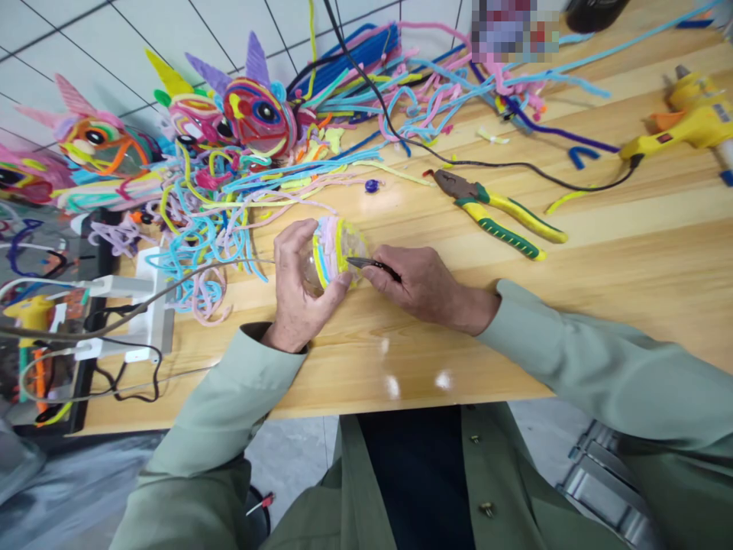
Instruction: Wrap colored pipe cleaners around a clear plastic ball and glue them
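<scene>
A clear rounded plastic piece carries bands of pink, yellow and light blue fuzzy strips. My left hand is wrapped round its left side, with the thumb along the near edge. In my right hand is a thin dark pointed tool, which looks like tweezers or a small blade. The tool's tip rests at the yellow band, close to my left thumb. My right fingers are closed round its dark handle.
Green-yellow pliers lie beyond my right hand. A yellow glue gun trails its cable across the table. Tangled fuzzy stems and decorated animal heads fill the back left. A white power strip sits left.
</scene>
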The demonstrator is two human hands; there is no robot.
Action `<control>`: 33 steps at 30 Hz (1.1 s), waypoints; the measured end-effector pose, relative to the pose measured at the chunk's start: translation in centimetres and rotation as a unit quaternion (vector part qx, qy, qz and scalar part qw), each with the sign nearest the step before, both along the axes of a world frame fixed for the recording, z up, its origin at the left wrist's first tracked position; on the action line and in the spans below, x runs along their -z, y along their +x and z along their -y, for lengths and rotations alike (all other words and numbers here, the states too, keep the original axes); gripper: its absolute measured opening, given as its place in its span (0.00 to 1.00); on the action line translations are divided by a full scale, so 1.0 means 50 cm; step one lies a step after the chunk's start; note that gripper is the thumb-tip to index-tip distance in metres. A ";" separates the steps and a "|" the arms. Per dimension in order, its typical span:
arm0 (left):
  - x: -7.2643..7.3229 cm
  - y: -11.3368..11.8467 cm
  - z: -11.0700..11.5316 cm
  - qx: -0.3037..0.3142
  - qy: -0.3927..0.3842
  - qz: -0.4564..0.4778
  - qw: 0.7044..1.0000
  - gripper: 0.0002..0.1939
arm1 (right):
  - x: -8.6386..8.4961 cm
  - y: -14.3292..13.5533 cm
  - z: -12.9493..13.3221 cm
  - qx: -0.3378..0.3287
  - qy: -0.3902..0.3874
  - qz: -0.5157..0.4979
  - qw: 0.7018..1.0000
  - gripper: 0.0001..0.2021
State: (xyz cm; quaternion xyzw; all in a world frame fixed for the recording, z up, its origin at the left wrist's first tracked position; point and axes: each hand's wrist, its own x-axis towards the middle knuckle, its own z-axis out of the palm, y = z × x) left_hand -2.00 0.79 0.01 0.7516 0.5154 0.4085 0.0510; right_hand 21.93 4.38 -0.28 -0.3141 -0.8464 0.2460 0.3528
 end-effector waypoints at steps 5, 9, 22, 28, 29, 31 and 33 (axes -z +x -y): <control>0.001 0.000 0.000 0.017 0.009 0.022 1.000 0.35 | -0.002 0.000 0.002 0.000 -0.004 0.018 1.000 0.21; 0.004 0.000 0.000 0.015 0.015 0.037 0.999 0.34 | -0.001 -0.001 0.005 0.001 -0.002 0.012 1.000 0.20; 0.014 0.014 -0.004 0.026 0.025 0.106 0.994 0.33 | 0.005 -0.003 0.009 -0.012 0.018 0.018 1.000 0.18; 0.013 0.017 -0.003 0.033 0.021 0.132 0.991 0.32 | 0.005 -0.003 0.010 -0.017 0.026 0.006 1.000 0.19; 0.013 0.017 -0.003 0.033 0.021 0.134 0.990 0.32 | 0.004 -0.003 0.011 -0.017 0.028 0.006 0.999 0.19; 0.012 0.017 -0.003 0.034 0.021 0.139 0.989 0.32 | 0.003 -0.004 0.011 -0.016 0.031 0.008 0.999 0.18; 0.013 0.016 -0.002 0.034 0.019 0.143 0.989 0.32 | 0.003 -0.004 0.011 -0.009 0.034 0.011 0.999 0.19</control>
